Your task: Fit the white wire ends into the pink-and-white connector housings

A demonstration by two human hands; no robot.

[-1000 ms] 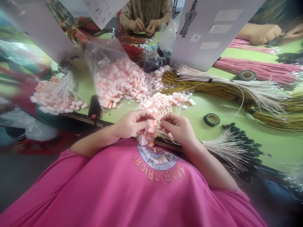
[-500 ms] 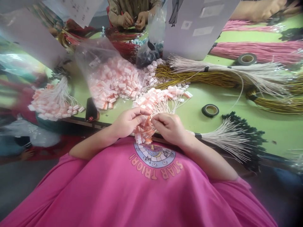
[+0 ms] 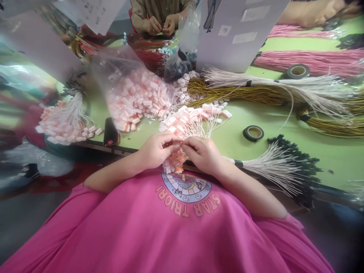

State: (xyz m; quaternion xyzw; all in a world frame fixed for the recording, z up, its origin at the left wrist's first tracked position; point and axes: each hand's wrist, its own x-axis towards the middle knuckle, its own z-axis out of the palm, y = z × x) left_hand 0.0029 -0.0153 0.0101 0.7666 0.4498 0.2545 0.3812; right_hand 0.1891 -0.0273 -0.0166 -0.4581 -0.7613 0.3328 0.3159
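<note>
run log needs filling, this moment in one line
left hand: pinched, by pale connectors | right hand: pinched beside it, near white wires | held: unclear | nearby: tape roll

on my feed, a round black tape roll (image 3: 246,134) lies flat on the light green tabletop (image 3: 341,159), in front of long olive-yellow wires (image 3: 256,94). farther back i see bundled pink wires (image 3: 307,61) beside an upright pale grey panel (image 3: 227,51); a dark rectangular phone (image 3: 110,131) lies toward the left.
</note>
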